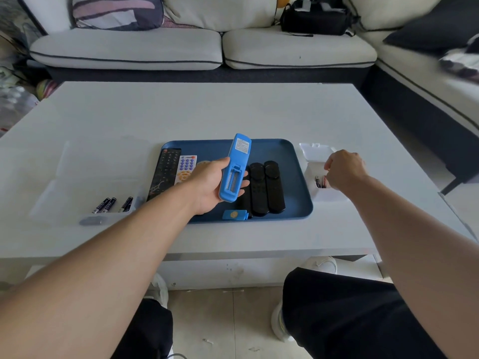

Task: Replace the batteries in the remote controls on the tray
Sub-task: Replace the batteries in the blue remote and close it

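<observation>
Batteries [112, 204], three dark ones, lie at the far left in a clear plastic box [85, 182] on the white desk [233, 110], near the box's front wall; next comes the blue tray [290, 161], and on its left end a long black remote [164, 173] lies face up with a white remote [185, 168] with blue and orange buttons just beside it. Above the middle of the tray the left hand [211, 186] grips a blue remote [234, 168] back side up, thumb along its left edge and fingers curled under it, the battery bay uncovered and looking empty. Below it, near the tray's front rim, lies the blue battery cover [234, 215]. Right of the held remote two black remotes [267, 187] lie side by side, touching, on the tray. Further right, off the tray, an open white box [316, 154] stands on the desk with more batteries [321, 181] inside; the right hand [344, 169] hangs over it, fingers curled down at the batteries, though whether they pinch one I cannot tell. Behind the desk runs a light sofa [202, 47] with a black bag [315, 18] on it
</observation>
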